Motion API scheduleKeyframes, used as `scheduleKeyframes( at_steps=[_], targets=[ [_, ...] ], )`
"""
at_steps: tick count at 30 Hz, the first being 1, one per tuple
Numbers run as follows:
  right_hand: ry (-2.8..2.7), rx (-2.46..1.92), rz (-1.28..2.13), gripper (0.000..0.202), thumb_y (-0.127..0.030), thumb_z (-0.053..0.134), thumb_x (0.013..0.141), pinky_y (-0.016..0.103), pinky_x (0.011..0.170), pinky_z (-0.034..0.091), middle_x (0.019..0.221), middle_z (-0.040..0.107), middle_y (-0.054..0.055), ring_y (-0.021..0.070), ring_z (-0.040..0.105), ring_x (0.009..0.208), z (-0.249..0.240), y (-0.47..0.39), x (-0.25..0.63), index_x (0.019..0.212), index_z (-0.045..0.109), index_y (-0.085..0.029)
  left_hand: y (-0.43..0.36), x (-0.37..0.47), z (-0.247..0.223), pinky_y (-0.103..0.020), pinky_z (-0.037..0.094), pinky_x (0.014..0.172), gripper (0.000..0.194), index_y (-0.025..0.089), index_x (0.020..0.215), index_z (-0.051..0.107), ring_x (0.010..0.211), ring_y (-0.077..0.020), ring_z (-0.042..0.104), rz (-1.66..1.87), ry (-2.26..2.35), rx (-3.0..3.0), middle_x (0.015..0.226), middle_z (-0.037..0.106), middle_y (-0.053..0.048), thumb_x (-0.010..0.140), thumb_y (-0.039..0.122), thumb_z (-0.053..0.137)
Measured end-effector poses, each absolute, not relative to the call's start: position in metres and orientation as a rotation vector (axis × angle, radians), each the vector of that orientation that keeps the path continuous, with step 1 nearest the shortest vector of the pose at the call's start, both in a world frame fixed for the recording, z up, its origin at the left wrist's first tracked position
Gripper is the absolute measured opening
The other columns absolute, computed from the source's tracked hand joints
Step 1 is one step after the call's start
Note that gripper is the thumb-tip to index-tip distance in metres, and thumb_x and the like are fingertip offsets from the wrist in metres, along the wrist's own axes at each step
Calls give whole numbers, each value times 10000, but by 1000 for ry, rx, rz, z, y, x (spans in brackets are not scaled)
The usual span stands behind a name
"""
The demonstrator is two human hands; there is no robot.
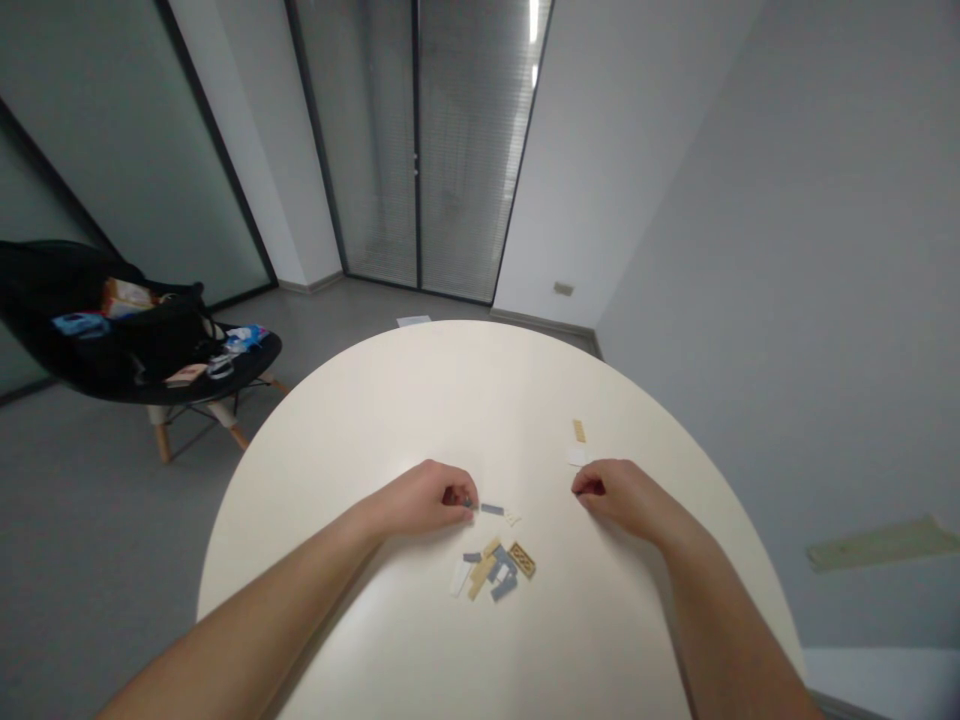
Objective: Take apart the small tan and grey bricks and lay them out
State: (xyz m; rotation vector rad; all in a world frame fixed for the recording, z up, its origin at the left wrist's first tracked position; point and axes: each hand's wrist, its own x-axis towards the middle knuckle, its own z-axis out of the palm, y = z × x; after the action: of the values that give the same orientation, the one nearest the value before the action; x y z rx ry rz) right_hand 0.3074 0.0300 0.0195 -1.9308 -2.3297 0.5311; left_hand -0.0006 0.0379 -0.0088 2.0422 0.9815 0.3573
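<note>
My left hand [431,497] is closed in a pinch on a small grey building brick [467,502], mostly covered by the fingers. Just right of it lie a long grey brick [492,509] and tiny cream pieces [513,519]. My right hand [619,492] has its fingertips pressed together at the table; what they hold, if anything, is hidden. Beyond it lie a white flat piece [576,456] and a tan studded plate [579,431]. Between the forearms is a loose pile of grey, white and tan bricks [482,577], with a tan brick [522,560] lying underside up at its right.
Everything lies on a round cream table [465,400]. A black chair [112,360] holding a black bag [169,335] and packets stands at the left. Behind are glass doors [420,150]; a grey-white wall [787,300] rises on the right.
</note>
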Motion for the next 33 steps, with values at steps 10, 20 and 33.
scheduleKeyframes(
  at_steps=[10, 20, 33],
  targets=[
    [-2257, -1812, 444, 170, -282, 570, 764, 258, 605, 411, 721, 696, 38, 165, 605, 645, 24, 31, 311, 791, 713, -195, 39, -1, -10, -206, 365, 567, 198, 165, 877, 701, 625, -114, 539, 410, 965, 1927, 695, 645, 0, 722, 280, 660],
    [-2274, -1334, 425, 152, -281, 574, 839, 236, 601, 405, 720, 661, 31, 128, 566, 633, 19, 12, 244, 845, 699, -195, 36, 14, -23, -202, 374, 539, 312, 134, 721, 579, 548, -94, 549, 633, 746, 1375, 633, 639, -6, 635, 337, 801],
    [-2214, -1023, 235, 132, -245, 592, 847, 249, 634, 449, 727, 650, 27, 129, 579, 657, 2, 0, 210, 947, 661, -194, 35, 21, -20, -216, 426, 591, 327, 113, 661, 645, 584, -107, 595, 763, 714, 1195, 623, 673, -24, 579, 359, 844]
  ],
)
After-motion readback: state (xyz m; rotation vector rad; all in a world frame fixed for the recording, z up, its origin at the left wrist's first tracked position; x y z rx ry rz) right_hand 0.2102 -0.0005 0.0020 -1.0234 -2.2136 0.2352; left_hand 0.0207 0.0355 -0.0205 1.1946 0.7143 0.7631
